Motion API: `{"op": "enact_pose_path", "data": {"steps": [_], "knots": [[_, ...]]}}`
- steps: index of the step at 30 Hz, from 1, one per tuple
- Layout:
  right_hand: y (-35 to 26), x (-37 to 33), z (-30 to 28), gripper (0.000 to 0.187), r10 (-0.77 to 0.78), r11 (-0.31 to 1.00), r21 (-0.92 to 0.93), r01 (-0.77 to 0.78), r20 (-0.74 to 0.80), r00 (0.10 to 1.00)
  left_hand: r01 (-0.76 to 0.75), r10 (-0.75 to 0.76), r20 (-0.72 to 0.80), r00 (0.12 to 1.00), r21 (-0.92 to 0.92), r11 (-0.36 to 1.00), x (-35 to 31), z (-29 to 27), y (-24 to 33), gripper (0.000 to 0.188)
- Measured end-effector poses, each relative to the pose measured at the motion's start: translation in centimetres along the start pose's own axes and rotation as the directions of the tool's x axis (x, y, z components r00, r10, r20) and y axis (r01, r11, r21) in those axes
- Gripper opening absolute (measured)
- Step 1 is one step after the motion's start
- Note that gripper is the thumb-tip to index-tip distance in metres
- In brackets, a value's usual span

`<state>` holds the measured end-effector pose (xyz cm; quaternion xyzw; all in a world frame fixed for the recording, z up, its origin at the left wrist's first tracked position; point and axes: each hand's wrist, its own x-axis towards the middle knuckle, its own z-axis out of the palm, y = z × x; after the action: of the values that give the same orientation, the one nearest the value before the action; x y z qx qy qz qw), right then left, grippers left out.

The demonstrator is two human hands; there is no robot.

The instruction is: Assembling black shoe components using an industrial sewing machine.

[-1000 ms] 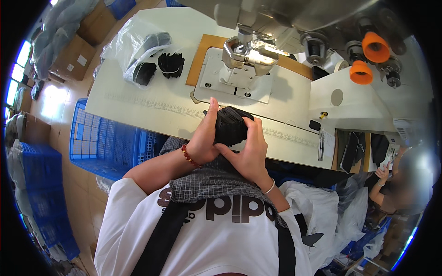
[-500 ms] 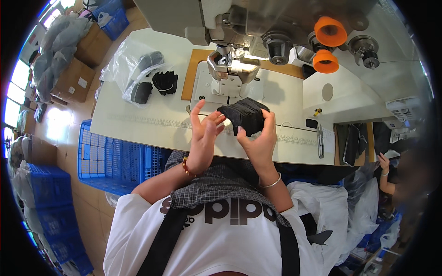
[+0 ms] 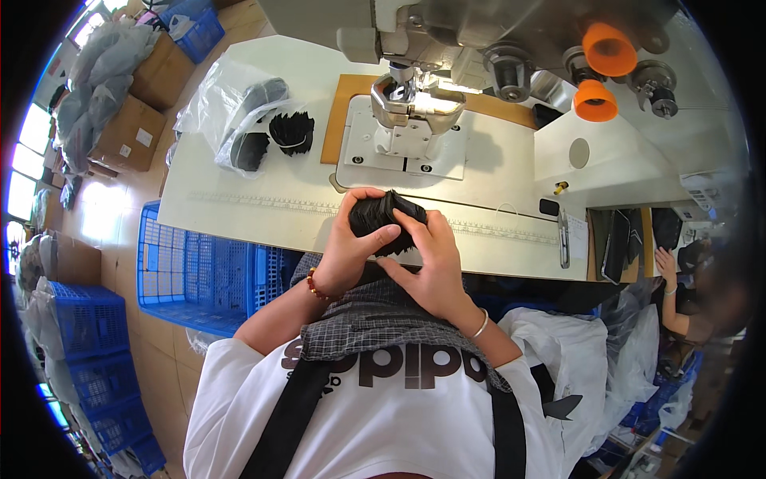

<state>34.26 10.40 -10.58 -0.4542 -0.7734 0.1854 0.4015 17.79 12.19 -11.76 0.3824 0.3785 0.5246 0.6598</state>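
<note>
A thick stack of black fabric pieces [image 3: 375, 215] is held between both hands over the front edge of the sewing table. My left hand [image 3: 349, 247] wraps its left side, thumb across the front. On the right side my right hand [image 3: 431, 263] grips the same stack, with fingers on top and the thumb low. Just beyond stands the sewing machine's metal head and needle area [image 3: 411, 112], its lamp lit. A tied bundle of black pieces [image 3: 291, 133] lies at the left, beside more black pieces [image 3: 249, 152] in a clear plastic bag [image 3: 209, 108].
A ruler strip [image 3: 287, 205] runs along the tabletop. Metal tweezers [image 3: 564, 239] lie at the right. Orange thread cones [image 3: 609, 49] hang overhead. A blue crate [image 3: 195, 275] stands below left. Another person's hand [image 3: 665, 267] shows at the far right.
My left hand, open beside the stack before, has closed on it. The stack has moved left and turned, and my right hand has shifted its grip around it.
</note>
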Motion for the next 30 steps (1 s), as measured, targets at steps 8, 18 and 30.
{"op": "enact_pose_path", "data": {"steps": [8,18,30], "knots": [[0.2,-0.1,-0.7,0.036,0.150,0.941,0.298,-0.160,0.055,0.987,0.029,-0.030,0.073,0.997,0.012,1.000,-0.2,-1.2,0.2,0.050],[-0.4,-0.2,0.3,0.037,0.085,0.984,0.163,-0.075,-0.057,0.995,0.025,-0.044,0.144,0.989,0.129,0.991,-0.1,-1.7,0.4,0.056],[-0.3,0.1,-0.3,0.038,0.138,0.969,0.206,-0.138,0.011,0.990,-0.016,-0.016,0.150,0.988,0.208,0.978,0.2,-2.0,0.6,0.047]]}}
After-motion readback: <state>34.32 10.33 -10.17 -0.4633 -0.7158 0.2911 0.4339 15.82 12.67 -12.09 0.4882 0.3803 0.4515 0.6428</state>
